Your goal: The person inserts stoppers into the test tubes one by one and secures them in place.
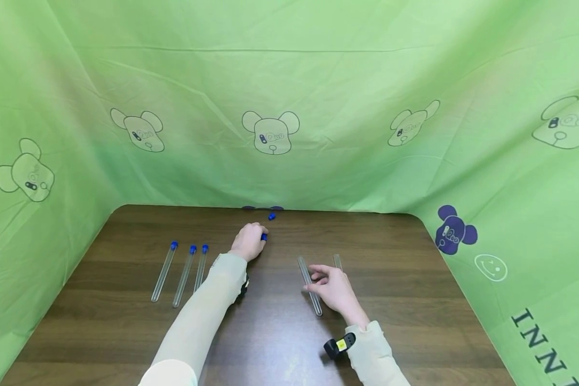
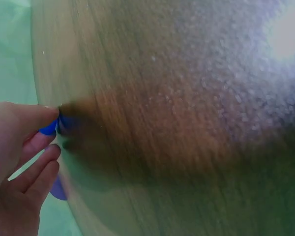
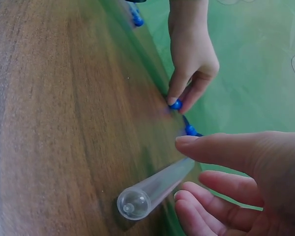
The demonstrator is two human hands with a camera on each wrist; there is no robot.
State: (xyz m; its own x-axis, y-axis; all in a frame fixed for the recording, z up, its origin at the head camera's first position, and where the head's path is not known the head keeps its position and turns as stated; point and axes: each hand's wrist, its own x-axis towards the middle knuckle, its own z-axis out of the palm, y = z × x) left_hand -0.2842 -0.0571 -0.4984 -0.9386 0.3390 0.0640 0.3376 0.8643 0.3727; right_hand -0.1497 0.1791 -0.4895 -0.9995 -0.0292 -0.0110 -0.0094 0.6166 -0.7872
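Left sleeve [image 1: 173, 340] reached over the table [image 1: 270, 343]; left hand [image 1: 247, 242] pinched a blue cap [image 1: 264, 237] near the far edge. Right hand [image 1: 335, 289], fingers relaxed, sat at an uncapped tube [image 1: 314, 298]; three capped tubes [image 1: 184, 279] lay left.

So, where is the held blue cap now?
In the head view, the left hand pinches the blue cap near the table's far edge, a small blue object just beyond it.

Across the near part, a brown wood-grain table [image 1: 391, 241] with rounded far corners and a pale glare [image 1: 289, 370] toward the near middle. To left, far and right, creased green cloth [image 1: 342, 80] with outlined round-eared heads [image 1: 272, 134]; at right, also a purple head [image 1: 451, 236], a smiley [image 1: 491, 268] and dark lettering [image 1: 534, 336].
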